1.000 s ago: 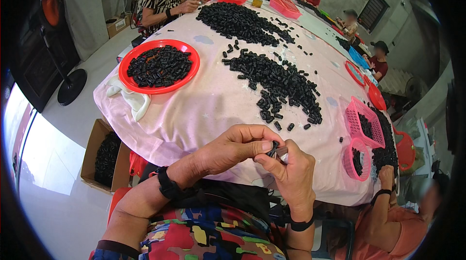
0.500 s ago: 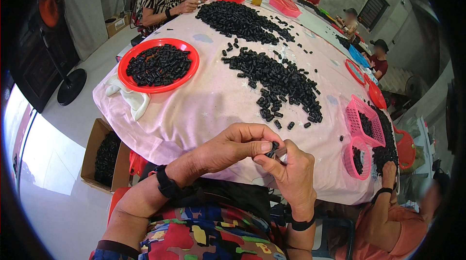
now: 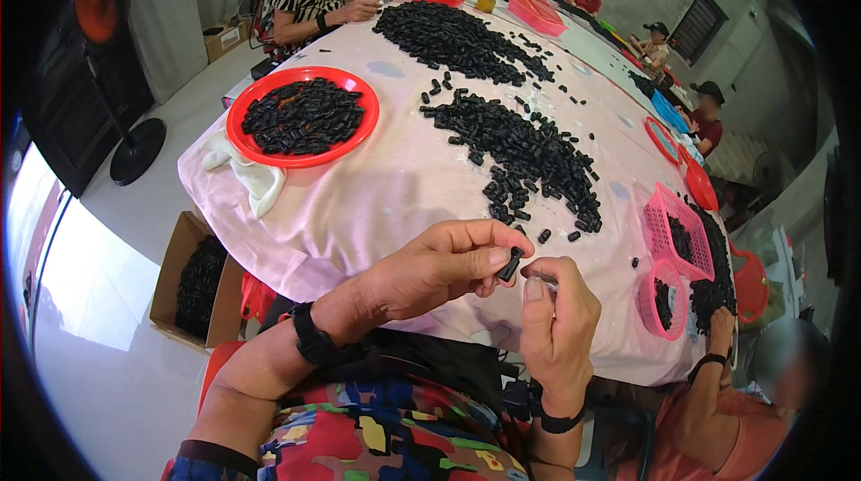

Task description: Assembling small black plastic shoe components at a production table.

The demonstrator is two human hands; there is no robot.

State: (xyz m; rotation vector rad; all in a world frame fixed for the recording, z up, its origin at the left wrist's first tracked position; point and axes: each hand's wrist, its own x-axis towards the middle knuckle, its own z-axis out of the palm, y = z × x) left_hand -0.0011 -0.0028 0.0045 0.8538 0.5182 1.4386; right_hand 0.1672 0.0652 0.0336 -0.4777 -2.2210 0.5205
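A small black cylindrical piece (image 3: 510,264) with a ridged, hollow-looking shape is pinched between the thumb and fingertips of my left hand (image 3: 439,267), above the near edge of the table. Close beside it, a little to the right, is my right hand (image 3: 560,324), with fingers curled and thumb pointing up. A greyish sliver shows between its thumb and index finger, too small to name. Beyond my hands lies a loose pile of similar black pieces (image 3: 516,149). A red round tray (image 3: 371,126) of black pieces stands to the left, on a white cloth (image 3: 265,192).
A larger black pile (image 3: 439,37) lies farther back. Pink baskets (image 3: 704,257) stand at the right, near a co-worker's hand (image 3: 720,328). On the floor at left are a cardboard box (image 3: 229,301) of black pieces and a fan (image 3: 139,153). Other people sit around the pink-covered table (image 3: 359,221).
My right hand has drawn slightly away from the black piece, its thumb now raised. The left hand still pinches the piece, now tilted more upright. The whole view has shifted slightly.
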